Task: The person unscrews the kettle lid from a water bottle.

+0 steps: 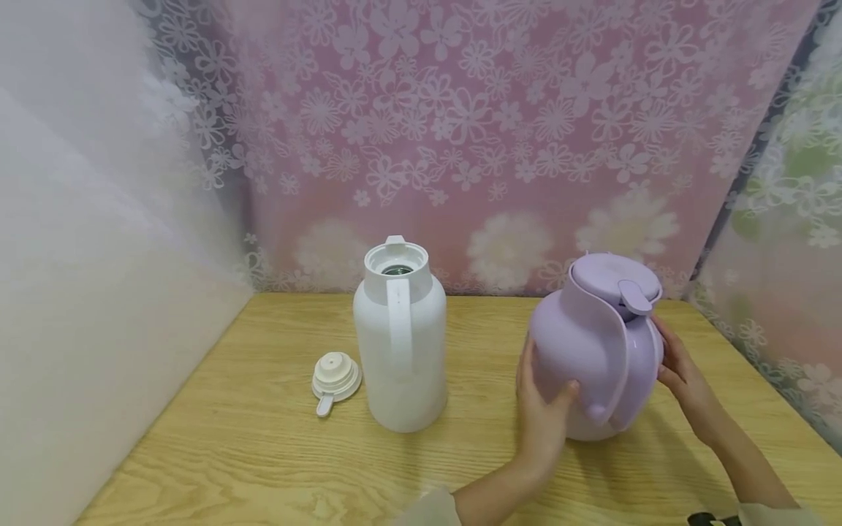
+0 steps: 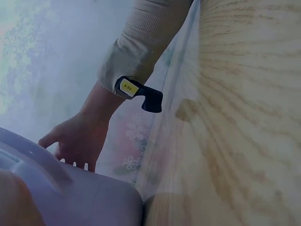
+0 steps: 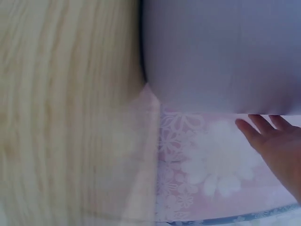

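Note:
At the right of the head view, a lilac thermos jug (image 1: 579,351) has its lid on, its lever and handle toward me. My left hand (image 1: 542,420) grips its left side with the thumb across the front; that thumb (image 2: 16,202) looms blurred in the left wrist view. On the opposite side, my right hand (image 1: 684,380) holds the jug, its farther fingers partly hidden behind it. Those right fingers (image 3: 258,129) meet the jug's wall in the right wrist view. Whether its base fully touches the table is unclear.
A white thermos jug (image 1: 401,351) stands left of centre, its mouth uncovered. Beside it on the wooden table (image 1: 263,453) lies a cream stopper (image 1: 335,376). Flowered curtain (image 1: 460,146) closes the back, and a pale wall (image 1: 118,256) rises at left.

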Demonstrator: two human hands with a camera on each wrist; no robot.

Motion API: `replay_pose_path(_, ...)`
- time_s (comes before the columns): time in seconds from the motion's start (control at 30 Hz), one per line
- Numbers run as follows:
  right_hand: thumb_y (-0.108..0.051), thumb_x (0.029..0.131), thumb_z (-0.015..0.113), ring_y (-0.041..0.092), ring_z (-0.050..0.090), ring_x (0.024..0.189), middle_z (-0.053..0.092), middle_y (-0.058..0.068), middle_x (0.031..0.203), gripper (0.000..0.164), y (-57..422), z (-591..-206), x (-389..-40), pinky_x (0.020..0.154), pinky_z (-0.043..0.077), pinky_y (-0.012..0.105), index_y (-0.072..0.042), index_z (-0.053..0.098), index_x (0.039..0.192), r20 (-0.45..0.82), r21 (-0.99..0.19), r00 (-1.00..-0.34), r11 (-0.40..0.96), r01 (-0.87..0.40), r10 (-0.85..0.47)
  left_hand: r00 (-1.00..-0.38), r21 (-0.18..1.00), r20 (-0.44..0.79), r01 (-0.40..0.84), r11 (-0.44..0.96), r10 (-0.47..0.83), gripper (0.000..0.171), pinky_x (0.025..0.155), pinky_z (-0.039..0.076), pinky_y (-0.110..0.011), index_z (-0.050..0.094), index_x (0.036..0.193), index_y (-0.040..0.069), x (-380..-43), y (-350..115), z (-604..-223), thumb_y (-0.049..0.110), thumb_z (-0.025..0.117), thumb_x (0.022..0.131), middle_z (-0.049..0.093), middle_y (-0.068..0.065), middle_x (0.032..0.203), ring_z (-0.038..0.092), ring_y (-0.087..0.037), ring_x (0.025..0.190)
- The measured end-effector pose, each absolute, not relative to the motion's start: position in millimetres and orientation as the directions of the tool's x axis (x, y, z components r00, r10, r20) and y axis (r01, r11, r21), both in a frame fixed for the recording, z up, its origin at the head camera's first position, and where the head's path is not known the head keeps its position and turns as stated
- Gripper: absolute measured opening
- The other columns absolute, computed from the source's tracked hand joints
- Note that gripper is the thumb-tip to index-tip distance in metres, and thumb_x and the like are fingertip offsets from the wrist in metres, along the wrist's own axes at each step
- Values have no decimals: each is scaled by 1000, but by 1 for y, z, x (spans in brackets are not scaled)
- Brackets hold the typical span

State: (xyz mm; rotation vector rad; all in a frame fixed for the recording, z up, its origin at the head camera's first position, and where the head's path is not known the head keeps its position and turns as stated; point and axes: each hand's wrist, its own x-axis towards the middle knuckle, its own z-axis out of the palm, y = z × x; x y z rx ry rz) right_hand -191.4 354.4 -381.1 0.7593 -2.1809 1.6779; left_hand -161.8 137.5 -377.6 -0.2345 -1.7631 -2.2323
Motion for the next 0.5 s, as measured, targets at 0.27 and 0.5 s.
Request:
replay_pose_path(0.27, 5, 95, 41, -2, 37, 119, 41, -7, 137, 48, 355, -358, -164, 84, 34, 8, -5, 33, 142, 491, -756, -864, 439, -486, -111, -987, 957, 142, 155, -245, -72, 49, 103, 22, -47, 47, 130, 19, -174, 124, -357, 17, 65, 84, 34, -3, 137, 28, -25, 129)
replay_pose_path(0.5, 7, 95, 38, 11, 55, 104, 60, 5, 115, 27, 331, -337, -140, 85, 41, 15, 15, 48, 119, 601, -787, -799, 190, -587, 25, -943, 943, 332, 332, -21, -2, 50, 101, 26, -48, 44, 135, 24, -194, 115, -333, 33, 59, 88, 28, 5, 143, 24, -16, 131)
